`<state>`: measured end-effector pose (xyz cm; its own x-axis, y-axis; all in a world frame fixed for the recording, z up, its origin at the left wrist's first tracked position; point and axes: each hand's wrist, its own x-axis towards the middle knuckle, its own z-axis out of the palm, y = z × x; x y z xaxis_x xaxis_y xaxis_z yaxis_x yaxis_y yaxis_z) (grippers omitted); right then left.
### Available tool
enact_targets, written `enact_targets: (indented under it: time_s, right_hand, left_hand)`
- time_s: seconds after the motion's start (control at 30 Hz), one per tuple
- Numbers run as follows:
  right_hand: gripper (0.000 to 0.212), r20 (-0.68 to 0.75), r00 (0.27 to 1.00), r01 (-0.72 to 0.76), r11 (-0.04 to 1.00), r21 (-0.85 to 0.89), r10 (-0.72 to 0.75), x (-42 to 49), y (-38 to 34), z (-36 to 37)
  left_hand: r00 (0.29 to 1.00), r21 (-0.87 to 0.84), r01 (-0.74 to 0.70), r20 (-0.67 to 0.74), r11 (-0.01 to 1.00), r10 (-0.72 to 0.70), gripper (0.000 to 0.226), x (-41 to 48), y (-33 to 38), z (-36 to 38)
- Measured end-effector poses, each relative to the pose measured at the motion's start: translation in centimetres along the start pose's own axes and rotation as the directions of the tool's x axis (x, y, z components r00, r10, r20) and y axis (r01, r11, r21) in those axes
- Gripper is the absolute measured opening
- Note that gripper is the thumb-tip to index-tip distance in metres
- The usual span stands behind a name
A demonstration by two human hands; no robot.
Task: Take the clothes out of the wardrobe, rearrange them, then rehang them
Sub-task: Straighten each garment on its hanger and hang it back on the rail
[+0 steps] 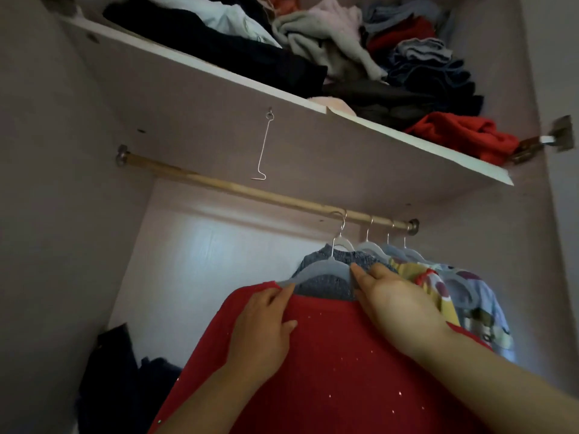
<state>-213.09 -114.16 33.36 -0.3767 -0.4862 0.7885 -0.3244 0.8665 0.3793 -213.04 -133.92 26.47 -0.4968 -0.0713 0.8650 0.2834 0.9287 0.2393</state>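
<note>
A red garment (329, 355) with small sparkles hangs on a grey hanger (322, 269) whose hook is over the wooden rail (219, 187). My left hand (263, 327) pinches the red fabric at the hanger's left tip. My right hand (391, 302) grips the hanger's right arm and the red shoulder beneath it. Behind the red garment on the same hanger shows a blue-grey knit (326, 281). To the right hang three more hangers with a yellow patterned garment (419, 277) and a light blue one (482, 305).
The shelf (219, 98) above holds heaps of folded and crumpled clothes (360, 51). A thin wire hook (263, 148) dangles under the shelf. Dark clothes (122, 371) lie low at the left. The rail's left part is bare. A door hinge (545, 142) sits at right.
</note>
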Motion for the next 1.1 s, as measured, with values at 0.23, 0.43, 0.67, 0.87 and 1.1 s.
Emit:
enact_targets:
  time_s: [0.23,0.43,0.67,0.87,1.1]
  right_hand:
    - [0.022,-0.034,0.993,-0.115,0.993,-0.026,0.114,11.5,1.5,5.4]
    - [0.029,-0.028,0.981,-0.192,0.98,-0.053,0.191,17.7,1.4,9.1]
    - [0.036,0.035,0.977,-0.207,0.972,-0.113,0.212,17.2,0.1,13.5]
    - [0.042,0.016,0.978,-0.204,0.964,-0.173,0.21,14.7,-1.2,13.0]
    - [0.05,0.071,0.996,0.063,0.996,-0.069,-0.058,4.9,-3.6,13.0]
  left_hand:
    - [1.0,-0.017,-0.025,-0.001,1.0,0.025,0.062,7.0,-5.0,4.7]
    - [0.997,-0.024,-0.076,0.004,0.997,0.076,0.061,8.6,-8.3,7.7]
    - [0.994,-0.041,-0.054,0.089,0.998,0.057,0.061,7.8,-10.9,9.3]
    - [0.99,-0.024,-0.036,0.136,0.999,0.039,0.061,6.9,-10.3,9.1]
    - [0.963,-0.002,0.014,0.268,1.0,-0.013,0.063,2.9,-7.9,8.1]
